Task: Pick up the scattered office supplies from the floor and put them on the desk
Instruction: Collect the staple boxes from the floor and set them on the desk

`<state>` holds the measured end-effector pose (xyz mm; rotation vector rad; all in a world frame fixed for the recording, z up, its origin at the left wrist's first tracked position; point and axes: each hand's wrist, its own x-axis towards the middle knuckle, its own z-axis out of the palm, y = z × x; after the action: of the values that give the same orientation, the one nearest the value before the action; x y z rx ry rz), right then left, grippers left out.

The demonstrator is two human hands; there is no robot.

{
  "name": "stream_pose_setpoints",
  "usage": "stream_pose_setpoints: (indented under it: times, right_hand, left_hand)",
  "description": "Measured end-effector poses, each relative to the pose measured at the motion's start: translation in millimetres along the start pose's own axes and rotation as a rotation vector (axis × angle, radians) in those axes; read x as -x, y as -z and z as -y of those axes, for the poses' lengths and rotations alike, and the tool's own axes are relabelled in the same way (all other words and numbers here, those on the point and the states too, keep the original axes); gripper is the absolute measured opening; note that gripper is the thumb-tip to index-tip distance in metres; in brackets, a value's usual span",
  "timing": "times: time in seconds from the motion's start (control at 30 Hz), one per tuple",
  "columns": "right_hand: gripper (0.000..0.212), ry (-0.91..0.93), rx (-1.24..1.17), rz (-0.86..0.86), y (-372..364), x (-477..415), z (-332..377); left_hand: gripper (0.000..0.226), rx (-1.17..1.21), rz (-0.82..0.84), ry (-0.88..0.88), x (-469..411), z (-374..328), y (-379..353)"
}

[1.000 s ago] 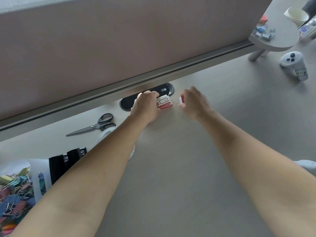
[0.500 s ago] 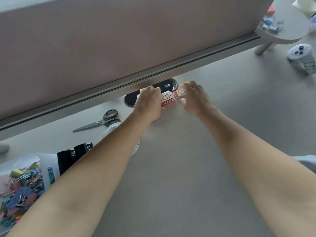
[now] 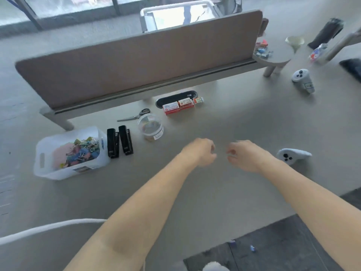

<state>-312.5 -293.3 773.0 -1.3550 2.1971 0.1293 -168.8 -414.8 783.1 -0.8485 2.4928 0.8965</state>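
Observation:
Two red-and-white staple boxes and a smaller box lie side by side on the desk, in front of the black cable slot. My left hand and my right hand hover over the desk's middle, well short of the boxes. Both hold nothing, with fingers loosely curled. Small blue items lie on the dark floor at the lower right.
Scissors, a clear tub of clips, two black staplers and a white bin of binder clips sit on the left. Two controllers lie on the right. A divider panel backs the desk.
Both hands have let go of the staple boxes at the cable slot and drawn back toward me. The view has pulled back and up, showing more desk and floor.

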Motion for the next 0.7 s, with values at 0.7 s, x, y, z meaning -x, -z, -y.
stream_pose_setpoints:
  times: [0.7]
  right_hand:
    - [0.037,-0.719,-0.368,-0.246,-171.3,361.2,29.2]
  left_hand:
    - [0.034,-0.431,0.474,-0.46,161.9,-90.5,-164.9]
